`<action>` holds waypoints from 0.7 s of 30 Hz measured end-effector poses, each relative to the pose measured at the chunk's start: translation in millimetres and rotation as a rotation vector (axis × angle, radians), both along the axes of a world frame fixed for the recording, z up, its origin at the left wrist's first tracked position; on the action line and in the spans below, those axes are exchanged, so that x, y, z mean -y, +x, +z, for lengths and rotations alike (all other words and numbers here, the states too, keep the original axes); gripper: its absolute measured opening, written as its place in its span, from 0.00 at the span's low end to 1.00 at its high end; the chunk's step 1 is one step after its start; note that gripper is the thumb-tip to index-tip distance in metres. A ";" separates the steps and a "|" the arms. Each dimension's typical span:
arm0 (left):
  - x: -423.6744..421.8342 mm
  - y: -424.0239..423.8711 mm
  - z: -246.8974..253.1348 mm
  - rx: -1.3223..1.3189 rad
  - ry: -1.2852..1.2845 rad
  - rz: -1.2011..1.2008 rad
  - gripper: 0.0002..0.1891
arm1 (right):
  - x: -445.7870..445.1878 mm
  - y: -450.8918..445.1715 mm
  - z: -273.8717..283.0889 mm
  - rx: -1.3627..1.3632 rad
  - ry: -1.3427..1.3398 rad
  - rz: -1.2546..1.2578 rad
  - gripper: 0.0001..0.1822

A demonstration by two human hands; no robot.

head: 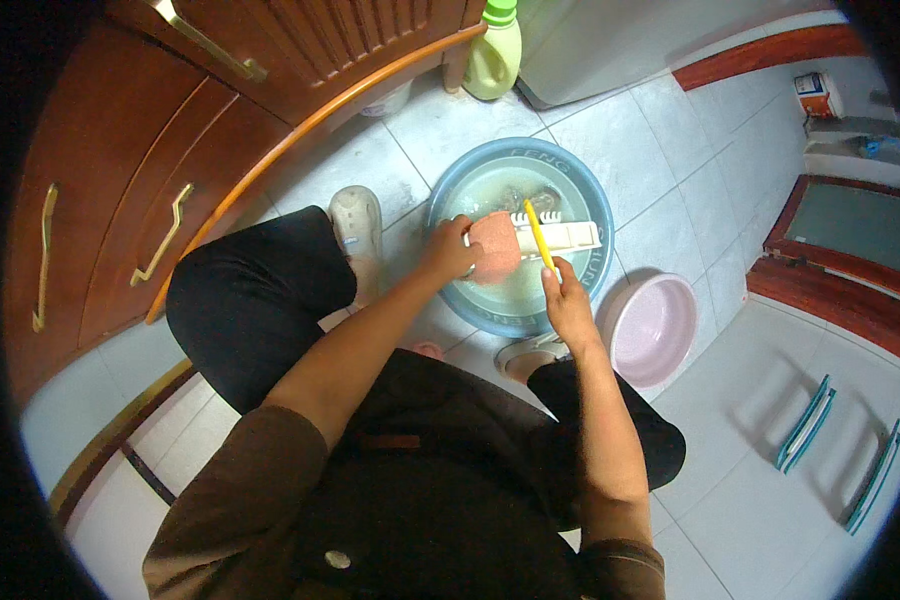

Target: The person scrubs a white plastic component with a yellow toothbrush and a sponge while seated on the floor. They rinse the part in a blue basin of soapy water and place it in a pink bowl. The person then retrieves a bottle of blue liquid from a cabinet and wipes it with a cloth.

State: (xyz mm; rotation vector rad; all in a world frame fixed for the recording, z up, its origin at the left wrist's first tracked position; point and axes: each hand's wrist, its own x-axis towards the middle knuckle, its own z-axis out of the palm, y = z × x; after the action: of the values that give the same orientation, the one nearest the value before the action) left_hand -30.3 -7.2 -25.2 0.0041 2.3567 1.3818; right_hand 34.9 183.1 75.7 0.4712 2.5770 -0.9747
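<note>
Over a blue plastic basin [521, 321] of cloudy water, my left hand [450, 250] grips one end of a white plastic rack [570, 238] with curved prongs along its far side. A coral cloth [497, 251] is draped around the rack beside my left fingers. My right hand [568, 298] is closed around the near end of a slim yellow stick-like tool [538, 231], which slants across the rack. The tool's exact kind is unclear, and I cannot tell whether it touches the rack. A dark, blurred shape [544, 198] shows in the water beyond the rack.
A pale pink basin [656, 330] stands right of the blue one. Beyond them is a green-capped detergent bottle [491, 60] by a grey appliance [600, 37]. Wooden cabinets [217, 150] line the left. My feet, in light clogs [356, 217], flank the blue basin on tiled floor.
</note>
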 end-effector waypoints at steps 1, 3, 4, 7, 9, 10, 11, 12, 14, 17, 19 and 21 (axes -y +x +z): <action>-0.7 2.4 -1.0 -0.046 -0.004 0.031 0.15 | 2.1 1.6 29.9 0.025 0.055 0.069 0.16; -3.5 7.6 1.2 -0.136 -0.010 0.084 0.16 | 4.1 1.7 60.2 0.039 0.181 0.250 0.15; -4.2 8.1 3.2 -0.110 -0.046 0.069 0.16 | 4.3 0.2 65.7 0.027 0.249 0.366 0.15; -4.6 7.6 11.9 -0.075 -0.100 0.057 0.17 | 21.3 -24.3 69.8 0.116 0.457 0.582 0.15; -4.3 9.5 15.6 -0.104 -0.064 0.094 0.17 | 33.9 -49.7 54.5 0.179 0.590 0.668 0.14; -2.0 10.5 15.0 -0.092 -0.057 0.057 0.17 | 43.2 -60.7 55.6 0.204 0.607 0.698 0.13; 1.6 11.1 13.6 -0.080 -0.049 0.020 0.17 | 53.3 -71.8 61.7 0.229 0.624 0.727 0.12; 5.0 10.4 12.2 -0.070 -0.042 -0.017 0.17 | 58.9 -78.2 64.7 0.252 0.642 0.756 0.12; 8.3 19.7 11.6 -0.213 0.000 -0.057 0.18 | 59.5 -79.9 53.9 0.294 0.649 0.784 0.13; 17.5 31.3 0.8 -0.123 0.157 -0.106 0.27 | 65.8 -80.1 45.4 0.332 0.637 0.821 0.14; 18.1 38.9 15.9 -0.002 0.170 -0.088 0.35 | 64.8 -78.6 41.0 0.351 0.619 0.805 0.15; 19.0 43.1 19.3 -0.007 0.172 -0.107 0.38 | 61.4 -78.5 37.9 0.360 0.591 0.765 0.15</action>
State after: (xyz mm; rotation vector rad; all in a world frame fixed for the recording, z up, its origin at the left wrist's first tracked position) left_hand 12.7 -26.2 -5.9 0.1812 2.2013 1.5286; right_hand -43.6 121.8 113.7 -0.2035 2.3394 0.1260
